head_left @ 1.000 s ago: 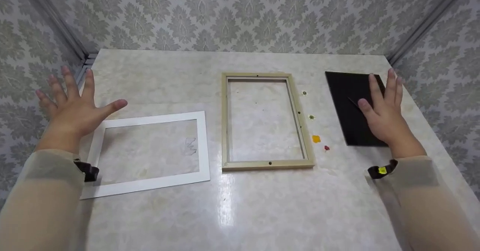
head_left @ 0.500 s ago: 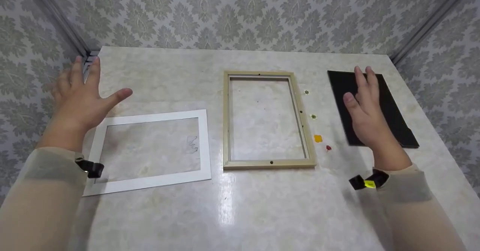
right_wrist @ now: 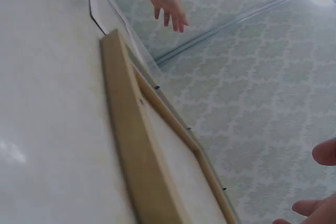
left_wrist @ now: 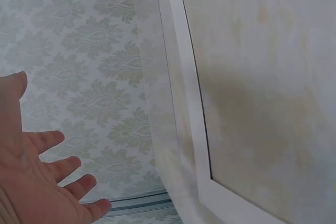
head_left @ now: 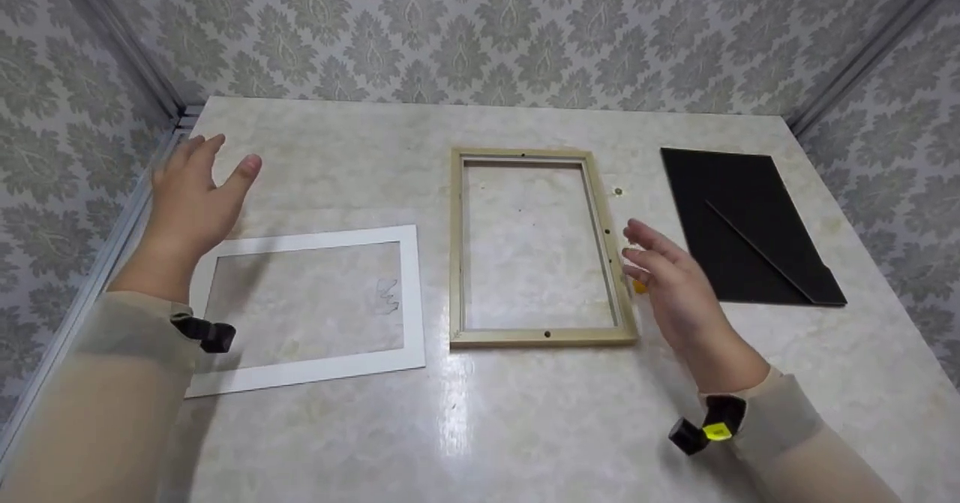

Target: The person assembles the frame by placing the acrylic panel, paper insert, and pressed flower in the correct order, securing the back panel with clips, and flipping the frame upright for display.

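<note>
My left hand hovers at the back left corner of a white picture mat, thumb apart from the fingers and nothing held. In the left wrist view its fingers are loosely spread beside the mat's edge. My right hand is over the right side of a light wooden picture frame, fingers slightly bent and holding nothing. An orange flower-like piece peeks out from behind that hand, and a small pale piece with a green centre lies farther back.
A black backing board with a diagonal stand leg lies at the right. Dark sketchy lines show inside the mat's window. Patterned walls enclose the table at the back and sides.
The right hand has moved left and nearer, from over the black board to beside the wooden frame, now covering small pieces there. The left hand has shifted right, its fingers less spread.
</note>
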### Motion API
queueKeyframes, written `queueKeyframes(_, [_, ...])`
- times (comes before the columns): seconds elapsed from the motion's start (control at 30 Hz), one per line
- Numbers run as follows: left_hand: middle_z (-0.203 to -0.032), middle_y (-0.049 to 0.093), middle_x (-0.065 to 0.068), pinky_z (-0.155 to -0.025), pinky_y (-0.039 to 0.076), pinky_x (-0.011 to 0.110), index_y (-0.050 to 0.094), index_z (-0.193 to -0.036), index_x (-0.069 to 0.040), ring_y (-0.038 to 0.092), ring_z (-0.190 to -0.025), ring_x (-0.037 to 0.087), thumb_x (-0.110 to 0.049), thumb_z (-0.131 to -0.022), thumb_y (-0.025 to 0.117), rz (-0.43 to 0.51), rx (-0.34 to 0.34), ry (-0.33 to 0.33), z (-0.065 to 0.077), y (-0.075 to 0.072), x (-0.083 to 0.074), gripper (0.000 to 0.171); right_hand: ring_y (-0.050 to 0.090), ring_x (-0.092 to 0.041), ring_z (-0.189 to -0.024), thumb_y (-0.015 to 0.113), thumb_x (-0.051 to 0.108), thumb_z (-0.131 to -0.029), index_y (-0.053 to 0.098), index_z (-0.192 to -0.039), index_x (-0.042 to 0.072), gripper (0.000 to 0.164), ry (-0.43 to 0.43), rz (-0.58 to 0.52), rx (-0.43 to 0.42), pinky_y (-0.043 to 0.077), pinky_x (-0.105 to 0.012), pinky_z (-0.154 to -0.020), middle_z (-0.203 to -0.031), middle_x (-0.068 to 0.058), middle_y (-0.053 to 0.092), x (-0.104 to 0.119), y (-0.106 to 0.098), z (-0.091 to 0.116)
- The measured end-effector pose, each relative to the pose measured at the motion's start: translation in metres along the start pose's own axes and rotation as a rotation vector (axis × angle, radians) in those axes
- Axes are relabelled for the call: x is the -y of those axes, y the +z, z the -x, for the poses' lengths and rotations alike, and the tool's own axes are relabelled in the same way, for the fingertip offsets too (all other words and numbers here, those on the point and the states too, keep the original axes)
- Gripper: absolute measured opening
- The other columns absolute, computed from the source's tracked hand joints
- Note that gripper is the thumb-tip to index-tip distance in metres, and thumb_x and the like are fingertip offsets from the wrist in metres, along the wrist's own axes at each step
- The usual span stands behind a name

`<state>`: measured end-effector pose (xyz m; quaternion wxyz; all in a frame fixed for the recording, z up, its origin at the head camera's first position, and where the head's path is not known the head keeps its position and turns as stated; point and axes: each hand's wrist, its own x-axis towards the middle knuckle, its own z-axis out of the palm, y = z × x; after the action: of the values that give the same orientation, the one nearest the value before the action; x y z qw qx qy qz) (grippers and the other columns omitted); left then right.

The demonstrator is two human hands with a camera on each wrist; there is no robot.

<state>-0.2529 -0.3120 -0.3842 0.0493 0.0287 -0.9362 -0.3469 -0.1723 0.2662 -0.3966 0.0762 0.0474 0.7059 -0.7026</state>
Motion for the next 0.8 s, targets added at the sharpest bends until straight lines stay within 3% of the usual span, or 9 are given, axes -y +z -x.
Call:
queueKeyframes(0.1, [-0.187, 0.003, 0.034, -0.134, 0.009, 0.087, 0.019, -0.180, -0.001, -0.003, -0.169, 0.068, -0.069, -0.116, 0.037, 0.008, 0.030, -0.037, -0.006, 0.005, 0.007, 0.094, 0.032, -0.022, -0.164, 0.049, 0.011, -0.117, 0.023, -0.179, 0.002, 0.068, 0.040, -0.016, -0.008, 0.035, -0.027, -0.125, -0.188, -0.014, 0.020, -0.010, 0.004, 0.000])
queueKeyframes(0.23, [-0.186, 0.003, 0.035, -0.134, 0.012, 0.087, 0.018, -0.180, 0.000, -0.002, -0.169, 0.069, -0.067, -0.117, 0.035, 0.027, 0.053, -0.111, -0.013, 0.009, 0.019, 0.093, 0.035, -0.023, -0.164, 0.047, 0.007, -0.115, 0.026, -0.178, 0.000, 0.066, 0.028, -0.061, -0.042, 0.035, -0.025, -0.125, -0.185, -0.016, 0.026, -0.018, 0.009, 0.000])
queueKeyframes(0.37, [-0.187, 0.005, 0.033, -0.134, 0.018, 0.085, 0.016, -0.181, -0.005, 0.002, -0.169, 0.066, -0.071, -0.114, 0.036, 0.073, 0.072, -0.237, -0.021, 0.013, 0.028, 0.097, 0.048, -0.013, -0.139, 0.047, 0.004, -0.114, 0.030, -0.177, -0.001, 0.065, 0.015, -0.121, -0.104, 0.038, -0.024, -0.117, -0.182, -0.016, 0.030, -0.022, 0.012, 0.000])
queueKeyframes(0.43, [-0.187, 0.004, 0.033, -0.135, 0.021, 0.083, 0.014, -0.182, -0.007, 0.002, -0.169, 0.065, -0.072, -0.113, 0.038, 0.086, 0.082, -0.299, -0.025, 0.015, 0.031, 0.098, 0.047, -0.010, -0.132, 0.047, 0.005, -0.115, 0.030, -0.177, 0.000, 0.065, 0.025, -0.120, -0.115, 0.036, -0.024, -0.115, -0.183, -0.015, 0.029, -0.024, 0.013, 0.001])
queueKeyframes(0.5, [-0.186, 0.003, 0.036, -0.134, 0.024, 0.082, 0.013, -0.182, -0.007, 0.004, -0.168, 0.065, -0.071, -0.112, 0.041, 0.079, 0.090, -0.336, -0.029, 0.015, 0.034, 0.099, 0.044, -0.014, -0.141, 0.048, 0.005, -0.115, 0.025, -0.179, 0.001, 0.068, 0.043, -0.087, -0.097, 0.032, -0.026, -0.118, -0.186, -0.014, 0.025, -0.026, 0.012, 0.001])
queueKeyframes(0.63, [-0.183, -0.002, 0.041, -0.134, 0.025, 0.082, 0.009, -0.182, -0.005, 0.003, -0.167, 0.068, -0.071, -0.109, 0.051, 0.050, 0.130, -0.387, -0.036, 0.016, 0.038, 0.107, 0.026, -0.024, -0.160, 0.050, -0.002, -0.111, 0.017, -0.180, 0.001, 0.077, 0.071, 0.050, -0.041, 0.033, -0.026, -0.121, -0.189, -0.014, 0.020, -0.030, 0.011, 0.001])
queueKeyframes(0.8, [-0.180, -0.004, 0.045, -0.134, 0.024, 0.083, 0.006, -0.181, -0.002, 0.004, -0.166, 0.071, -0.075, -0.103, 0.062, -0.006, 0.183, -0.427, -0.043, 0.019, 0.038, 0.120, 0.038, -0.032, -0.150, 0.051, -0.015, -0.101, 0.021, -0.179, -0.001, 0.084, 0.050, 0.177, -0.039, 0.050, -0.014, -0.098, -0.180, -0.024, 0.031, -0.035, 0.011, 0.000])
